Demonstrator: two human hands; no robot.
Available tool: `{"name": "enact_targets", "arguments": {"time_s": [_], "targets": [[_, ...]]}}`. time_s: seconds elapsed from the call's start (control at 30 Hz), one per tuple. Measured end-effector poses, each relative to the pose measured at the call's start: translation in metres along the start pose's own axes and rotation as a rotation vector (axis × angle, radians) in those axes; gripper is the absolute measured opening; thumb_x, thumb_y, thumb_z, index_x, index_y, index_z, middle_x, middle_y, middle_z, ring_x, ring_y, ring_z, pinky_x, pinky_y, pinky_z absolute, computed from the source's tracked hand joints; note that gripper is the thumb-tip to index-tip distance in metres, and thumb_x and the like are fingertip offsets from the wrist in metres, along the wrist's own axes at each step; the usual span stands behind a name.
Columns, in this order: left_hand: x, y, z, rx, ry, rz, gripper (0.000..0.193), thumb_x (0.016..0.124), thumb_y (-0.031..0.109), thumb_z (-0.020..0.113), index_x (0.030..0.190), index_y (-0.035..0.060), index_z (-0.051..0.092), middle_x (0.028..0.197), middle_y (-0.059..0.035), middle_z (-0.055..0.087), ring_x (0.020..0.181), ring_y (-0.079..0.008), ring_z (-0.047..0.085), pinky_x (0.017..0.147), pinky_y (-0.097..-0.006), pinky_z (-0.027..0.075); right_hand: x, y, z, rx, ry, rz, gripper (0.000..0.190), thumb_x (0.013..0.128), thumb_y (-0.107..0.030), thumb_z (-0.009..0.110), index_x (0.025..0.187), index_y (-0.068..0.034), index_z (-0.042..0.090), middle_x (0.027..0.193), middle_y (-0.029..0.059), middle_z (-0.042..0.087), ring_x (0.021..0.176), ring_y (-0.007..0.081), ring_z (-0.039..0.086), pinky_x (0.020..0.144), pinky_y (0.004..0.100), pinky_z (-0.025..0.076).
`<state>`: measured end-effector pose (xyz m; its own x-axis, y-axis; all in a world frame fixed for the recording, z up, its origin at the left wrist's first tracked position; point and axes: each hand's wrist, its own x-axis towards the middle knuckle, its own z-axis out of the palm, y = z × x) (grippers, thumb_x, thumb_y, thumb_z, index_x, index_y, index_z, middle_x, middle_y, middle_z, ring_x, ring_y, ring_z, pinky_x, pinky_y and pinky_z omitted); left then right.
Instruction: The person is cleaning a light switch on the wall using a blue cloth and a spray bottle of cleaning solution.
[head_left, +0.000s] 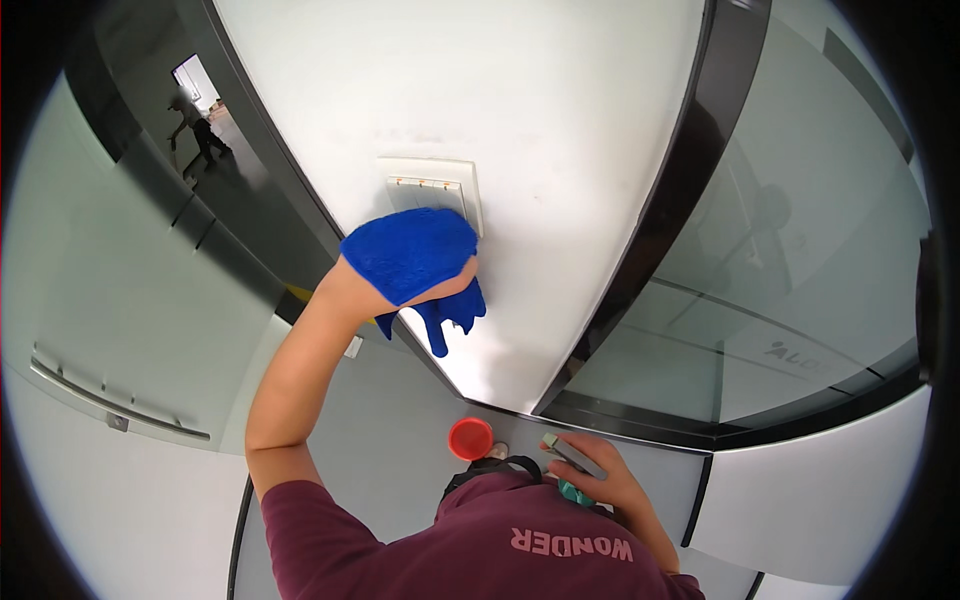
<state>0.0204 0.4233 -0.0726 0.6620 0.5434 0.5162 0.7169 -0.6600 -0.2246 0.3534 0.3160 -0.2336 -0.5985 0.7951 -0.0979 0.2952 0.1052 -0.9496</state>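
Note:
A blue microfibre cloth (411, 251) is draped over my left hand (454, 281), which holds it against the lower part of a white wall switch plate (471, 196). The upper part of the rocker switches (424, 185) shows above the cloth. Loose folds hang below my fingers, and most of that hand is hidden. Low at the right, close to my body, my right hand (604, 472) grips a flat grey handheld object (576, 456) with a pale green end. A teal item (574, 493) shows just under that hand; whether it is held too, I cannot tell.
A red bucket (471, 439) stands on the grey floor (360, 450) near my feet. Dark frames (675, 172) border the white wall column (570, 90). Glass panels flank it, the left door bearing a metal handle (120, 401). Beyond the opening, another person (196, 127) stands holding a long tool.

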Motion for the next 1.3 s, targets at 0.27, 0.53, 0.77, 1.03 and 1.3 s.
{"name": "enact_targets", "arguments": {"time_s": [0.27,0.53,0.77,1.03,1.3], "targets": [[0.017,0.009,-0.02,-0.313,0.271,-0.223,0.023,0.086,0.026,0.064,0.099,0.0084,0.07,0.093,-0.0113,0.07,0.082,-0.0302,0.066,0.073,-0.0357,0.052,0.0,0.005,0.0,-0.013,0.013,-0.088,0.038,0.086,-0.024,0.07,0.116,-0.001,0.063,0.106,0.0162,0.067,0.097,0.0292,0.064,0.086,0.0354,0.048],[0.016,0.011,-0.011,-0.503,0.076,-0.431,0.025,0.086,0.03,0.065,0.095,0.008,0.071,0.09,-0.0117,0.069,0.083,-0.0303,0.066,0.074,-0.0359,0.051,0.001,0.008,-0.003,-0.041,-0.001,-0.071,0.036,0.084,-0.02,0.072,0.115,-0.003,0.065,0.104,0.0131,0.069,0.092,0.0226,0.066,0.083,0.0315,0.05],[-0.029,-0.002,0.033,-0.287,0.449,-0.396,0.012,0.079,0.005,0.07,0.091,0.004,0.07,0.083,-0.0121,0.069,0.075,-0.0256,0.067,0.066,-0.0352,0.051,0.0,0.011,-0.001,0.002,0.032,-0.06,0.037,0.085,-0.021,0.072,0.115,-0.001,0.064,0.103,0.0144,0.067,0.093,0.0245,0.065,0.083,0.0329,0.049],[-0.026,-0.009,0.063,-0.223,0.927,-0.662,0.027,0.09,-0.007,0.06,0.117,-0.0026,0.059,0.117,-0.0099,0.059,0.103,-0.0166,0.061,0.092,-0.0278,0.049,0.008,0.007,0.002,-0.066,-0.016,-0.072,0.04,0.085,-0.023,0.072,0.116,0.0,0.062,0.105,0.0162,0.066,0.094,0.0281,0.064,0.085,0.0342,0.048],[-0.008,0.011,0.078,-0.251,1.1,-0.773,0.025,0.09,-0.007,0.06,0.114,-0.0025,0.059,0.108,-0.009,0.063,0.092,-0.0122,0.063,0.081,-0.0234,0.052,0.01,-0.008,0.002,0.011,-0.044,0.031,0.036,0.086,-0.022,0.071,0.115,-0.002,0.064,0.102,0.0139,0.067,0.09,0.026,0.065,0.082,0.0337,0.049]]}}
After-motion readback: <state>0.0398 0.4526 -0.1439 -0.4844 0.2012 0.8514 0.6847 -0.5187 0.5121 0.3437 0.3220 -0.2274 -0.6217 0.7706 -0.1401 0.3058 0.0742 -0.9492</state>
